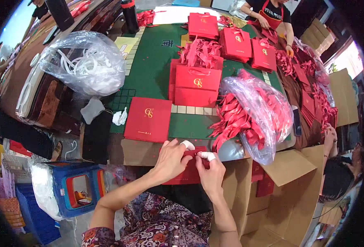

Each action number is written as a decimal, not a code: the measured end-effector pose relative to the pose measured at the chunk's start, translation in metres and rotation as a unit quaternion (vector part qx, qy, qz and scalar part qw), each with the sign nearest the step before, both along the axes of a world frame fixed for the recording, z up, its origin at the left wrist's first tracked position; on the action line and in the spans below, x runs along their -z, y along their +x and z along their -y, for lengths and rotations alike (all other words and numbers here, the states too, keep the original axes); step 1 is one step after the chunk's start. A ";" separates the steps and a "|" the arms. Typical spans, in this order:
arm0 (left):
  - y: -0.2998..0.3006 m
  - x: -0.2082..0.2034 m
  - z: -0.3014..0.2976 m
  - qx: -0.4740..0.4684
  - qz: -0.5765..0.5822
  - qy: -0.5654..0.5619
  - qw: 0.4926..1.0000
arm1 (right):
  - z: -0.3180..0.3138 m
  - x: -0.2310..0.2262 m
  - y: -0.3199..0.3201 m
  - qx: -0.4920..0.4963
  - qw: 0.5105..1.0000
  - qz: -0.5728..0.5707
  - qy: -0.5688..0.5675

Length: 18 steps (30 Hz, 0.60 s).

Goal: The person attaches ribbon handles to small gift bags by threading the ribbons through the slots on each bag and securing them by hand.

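At the near edge of the table, a red paper gift bag (184,176) hangs between my two hands. My left hand (171,159) is closed on its upper edge from the left. Opposite it, my right hand (210,175) pinches the same edge near a bit of red ribbon. White wrapping covers a finger or thumb on each hand. My fingers hide where the ribbon meets the bag. Just beyond my left hand lies a flat stack of red bags (147,119). Loose red ribbons (233,117) spill from a clear plastic bag (268,123) beyond my right hand.
More red bags (198,86) with ribbons stand on the green table mat (149,61). A plastic bag of white cords (85,68) sits at left. An open cardboard box (289,201) stands right of my lap. Across the table, a person (270,16) handles red bags.
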<state>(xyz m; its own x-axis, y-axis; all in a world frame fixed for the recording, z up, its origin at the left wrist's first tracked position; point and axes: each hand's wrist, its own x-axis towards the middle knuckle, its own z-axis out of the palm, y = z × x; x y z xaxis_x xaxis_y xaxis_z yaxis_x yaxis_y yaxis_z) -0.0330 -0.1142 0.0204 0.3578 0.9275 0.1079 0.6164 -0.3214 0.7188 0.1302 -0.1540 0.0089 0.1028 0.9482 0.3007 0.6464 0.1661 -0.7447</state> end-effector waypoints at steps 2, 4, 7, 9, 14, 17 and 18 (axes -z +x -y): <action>0.000 0.004 0.001 0.001 0.003 -0.001 1.000 | 0.001 -0.002 -0.001 0.003 0.999 -0.024 -0.033; 0.001 0.003 0.004 0.001 0.006 -0.002 1.000 | 0.001 -0.003 -0.001 0.005 0.997 -0.048 -0.066; 0.006 -0.004 0.009 -0.019 -0.012 0.048 0.999 | 0.001 -0.005 0.000 0.011 0.992 -0.081 -0.095; 0.006 0.000 0.010 -0.017 -0.020 0.057 0.998 | 0.001 -0.008 -0.003 0.017 0.996 -0.055 -0.074; 0.010 0.005 0.012 0.001 -0.018 0.086 0.996 | 0.001 -0.011 0.000 -0.004 0.998 -0.005 -0.066; 0.009 0.003 0.010 0.006 -0.013 0.084 0.996 | 0.000 -0.008 0.000 -0.004 0.997 -0.046 -0.056; 0.009 0.002 0.009 -0.001 0.008 0.067 0.998 | 0.000 -0.007 0.000 0.003 0.995 -0.079 -0.057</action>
